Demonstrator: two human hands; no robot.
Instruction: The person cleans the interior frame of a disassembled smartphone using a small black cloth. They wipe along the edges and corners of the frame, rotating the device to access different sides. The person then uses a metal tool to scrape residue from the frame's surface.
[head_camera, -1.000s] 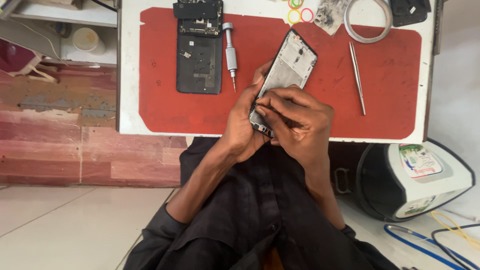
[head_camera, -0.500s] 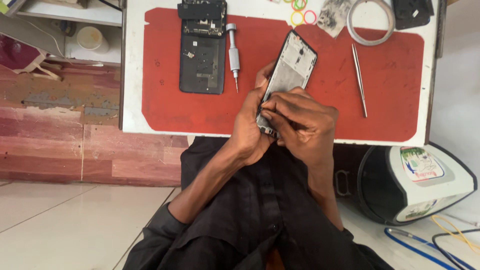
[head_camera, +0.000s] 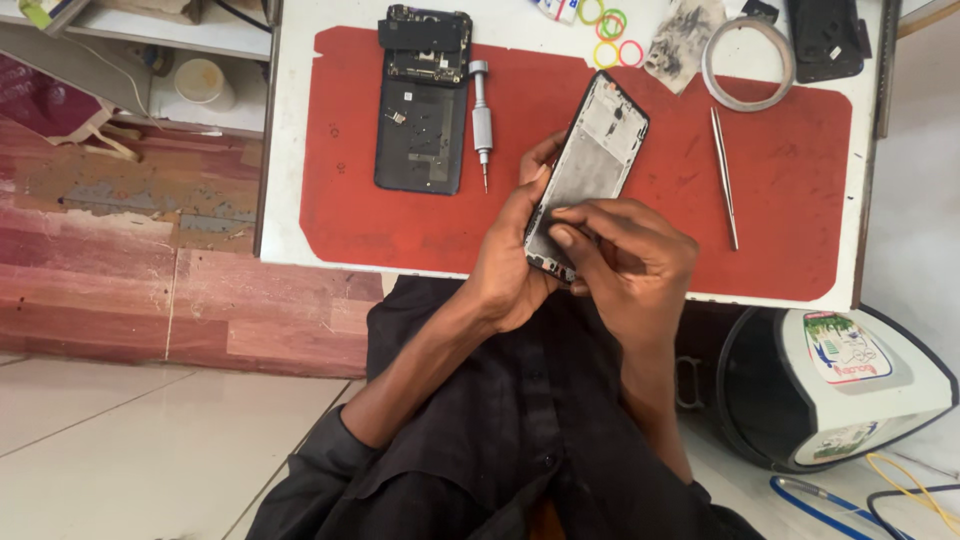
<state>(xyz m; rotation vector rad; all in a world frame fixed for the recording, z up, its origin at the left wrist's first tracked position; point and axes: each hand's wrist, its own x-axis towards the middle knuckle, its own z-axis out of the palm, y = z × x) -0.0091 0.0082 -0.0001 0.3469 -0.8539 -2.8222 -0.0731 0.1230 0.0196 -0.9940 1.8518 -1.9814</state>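
The left hand (head_camera: 510, 265) grips the lower left edge of a phone frame (head_camera: 590, 165), tilted above the red mat (head_camera: 400, 225) on the tabletop (head_camera: 290, 130). The right hand (head_camera: 630, 265) has its fingers (head_camera: 570, 235) pinched against the frame's lower end. An opened phone body (head_camera: 422, 100), a screwdriver (head_camera: 482, 125) and tweezers (head_camera: 724, 175) lie on the mat nearby.

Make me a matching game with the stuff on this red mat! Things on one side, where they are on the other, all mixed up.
Things:
1. silver phone frame with black edge
2. grey metal screwdriver
3. thin silver tweezers
4. opened black phone

Places:
A. lying alone on the mat's right part
B. held between left hand and right hand
C. flat at the mat's upper left
D. just right of the opened phone

Pairs: 1-B, 2-D, 3-A, 4-C
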